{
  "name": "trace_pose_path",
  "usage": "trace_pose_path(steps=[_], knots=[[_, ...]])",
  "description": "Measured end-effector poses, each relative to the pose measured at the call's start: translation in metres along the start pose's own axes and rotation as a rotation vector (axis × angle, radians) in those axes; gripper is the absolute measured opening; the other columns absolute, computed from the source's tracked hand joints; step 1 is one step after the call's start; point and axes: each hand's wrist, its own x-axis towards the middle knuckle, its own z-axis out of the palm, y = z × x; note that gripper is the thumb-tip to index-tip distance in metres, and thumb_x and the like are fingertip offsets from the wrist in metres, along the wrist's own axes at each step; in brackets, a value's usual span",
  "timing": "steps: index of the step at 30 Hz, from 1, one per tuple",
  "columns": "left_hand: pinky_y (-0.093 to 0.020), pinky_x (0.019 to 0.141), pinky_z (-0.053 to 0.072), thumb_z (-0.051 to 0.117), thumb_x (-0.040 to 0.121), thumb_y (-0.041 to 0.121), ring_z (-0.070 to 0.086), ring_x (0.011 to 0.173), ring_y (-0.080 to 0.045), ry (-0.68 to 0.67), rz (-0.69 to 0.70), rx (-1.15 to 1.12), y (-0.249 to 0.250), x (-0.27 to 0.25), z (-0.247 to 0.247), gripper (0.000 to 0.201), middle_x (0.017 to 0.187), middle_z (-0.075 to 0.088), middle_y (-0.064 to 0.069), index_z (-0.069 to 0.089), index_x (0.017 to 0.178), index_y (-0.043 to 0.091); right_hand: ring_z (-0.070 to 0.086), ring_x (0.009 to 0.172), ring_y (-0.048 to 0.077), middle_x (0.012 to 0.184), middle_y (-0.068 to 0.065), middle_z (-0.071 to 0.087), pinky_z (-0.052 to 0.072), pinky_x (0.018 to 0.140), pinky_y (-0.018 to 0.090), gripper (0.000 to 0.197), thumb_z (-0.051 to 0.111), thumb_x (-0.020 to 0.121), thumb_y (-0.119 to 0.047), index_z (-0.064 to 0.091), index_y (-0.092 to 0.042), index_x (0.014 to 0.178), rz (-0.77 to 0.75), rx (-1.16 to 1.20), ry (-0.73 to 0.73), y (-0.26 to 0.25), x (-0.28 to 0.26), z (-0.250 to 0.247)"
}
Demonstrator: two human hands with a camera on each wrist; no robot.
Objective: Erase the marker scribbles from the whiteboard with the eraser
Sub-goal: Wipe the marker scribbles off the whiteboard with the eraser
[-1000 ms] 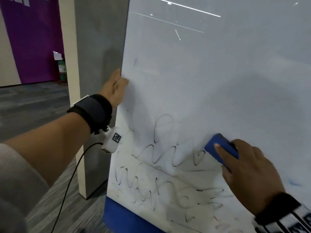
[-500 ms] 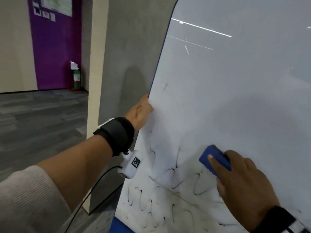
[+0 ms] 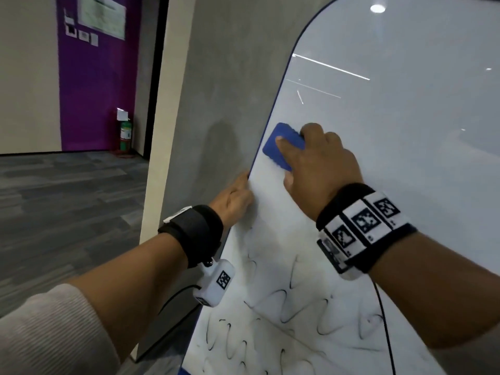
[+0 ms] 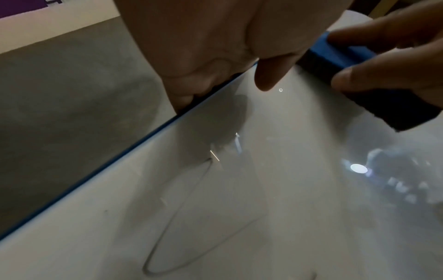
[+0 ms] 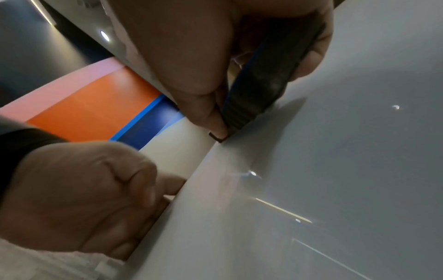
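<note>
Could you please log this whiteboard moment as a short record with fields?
left hand: grips the whiteboard's left edge
right hand: holds the eraser, pressed on the board near that edge
whiteboard: upright, glossy, blue-trimmed
scribbles: black loops left on the lower part, below both hands
area around eraser: looks wiped
task state: not finished
</note>
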Motion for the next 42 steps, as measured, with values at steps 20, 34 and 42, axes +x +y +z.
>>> trace_pose_path(steps=[20,34,42], knots=[[-0.038,0.118,0.035,0.039,0.077,0.019,0.046,0.135,-0.012,-0.067,-0.001,0.034,-0.019,-0.002,-0.005,0.074,0.147,0.050,0.006,0.039,0.151,0.023,0.052,0.078,0.038,0.115,0.015,0.056,0.032,0.057,0.034,0.060,0.075,0.071,-0.021,0.060,-0.022,0.129,-0.069,-0.006,-0.017,0.020,-0.039,0.006],[-0.032,0.109,0.039,0.041,0.071,0.019,0.047,0.130,-0.019,-0.092,-0.132,0.030,-0.022,-0.014,-0.004,0.076,0.143,0.053,0.002,0.042,0.147,0.022,0.050,0.071,0.035,0.103,0.017,0.056,0.031,0.050,0.034,0.063,0.076,0.055,-0.010,0.064,-0.013,0.117,-0.144,0.052,-0.226,-0.031,-0.123,0.060],[-0.039,0.117,0.035,0.045,0.080,0.009,0.047,0.134,-0.015,-0.135,-0.202,0.041,-0.037,-0.032,-0.007,0.076,0.147,0.051,0.008,0.037,0.153,0.031,0.050,0.075,0.035,0.106,0.018,0.054,0.032,0.051,0.034,0.057,0.078,0.065,-0.013,0.063,-0.012,0.120,-0.157,0.076,-0.268,-0.057,-0.099,0.063]])
